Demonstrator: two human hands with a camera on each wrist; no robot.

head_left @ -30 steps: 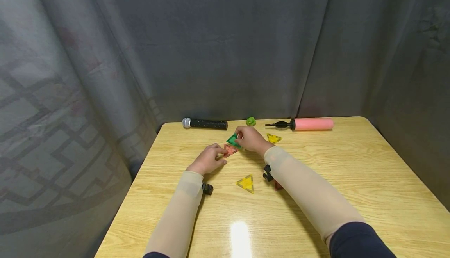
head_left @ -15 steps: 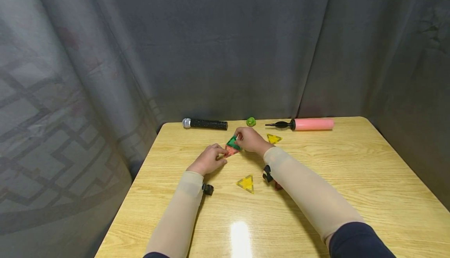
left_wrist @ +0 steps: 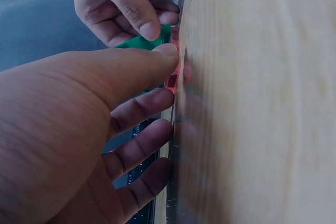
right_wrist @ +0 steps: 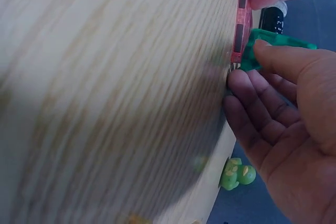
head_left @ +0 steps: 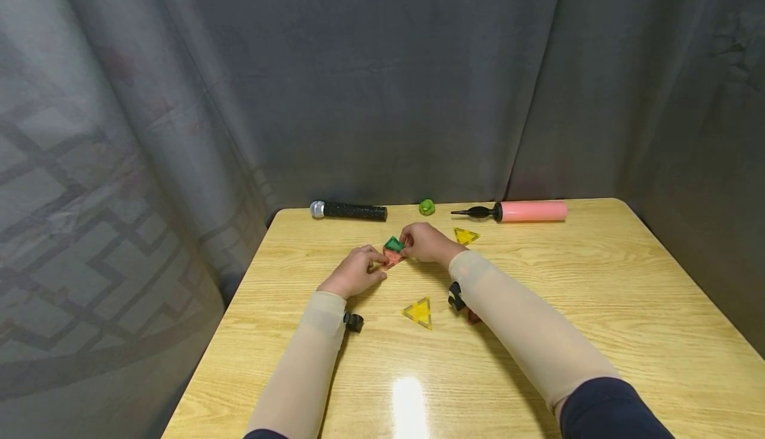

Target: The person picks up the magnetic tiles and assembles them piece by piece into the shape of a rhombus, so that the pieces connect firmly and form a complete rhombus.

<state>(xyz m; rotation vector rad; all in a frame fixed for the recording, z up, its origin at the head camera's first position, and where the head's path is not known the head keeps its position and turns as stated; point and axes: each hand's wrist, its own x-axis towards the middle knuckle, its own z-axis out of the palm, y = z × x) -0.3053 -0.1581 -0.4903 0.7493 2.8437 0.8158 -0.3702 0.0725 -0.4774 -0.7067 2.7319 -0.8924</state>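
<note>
A translucent red triangular magnetic tile (head_left: 392, 259) lies flat on the wooden table. My left hand (head_left: 352, 273) holds its left side, the thumb and index finger at its edges in the left wrist view. My right hand (head_left: 427, 242) pinches a green triangular magnetic tile (head_left: 392, 244) between thumb and fingers. In the right wrist view the green tile (right_wrist: 286, 40) rises at a tilt from the table, its lower edge at the red tile (right_wrist: 240, 35). Fingers hide part of both tiles.
One yellow triangular tile (head_left: 419, 313) lies nearer me, another (head_left: 465, 236) behind the right hand. A dark red piece (head_left: 473, 317) is partly hidden under the right forearm. Along the back edge are a black microphone (head_left: 355, 212), a small green toy (head_left: 426, 207) and a pink hand pump (head_left: 532, 211).
My right hand has moved slightly toward me, bringing the green tile from beyond the red one to a tilted position against it. The left hand stays almost still.
</note>
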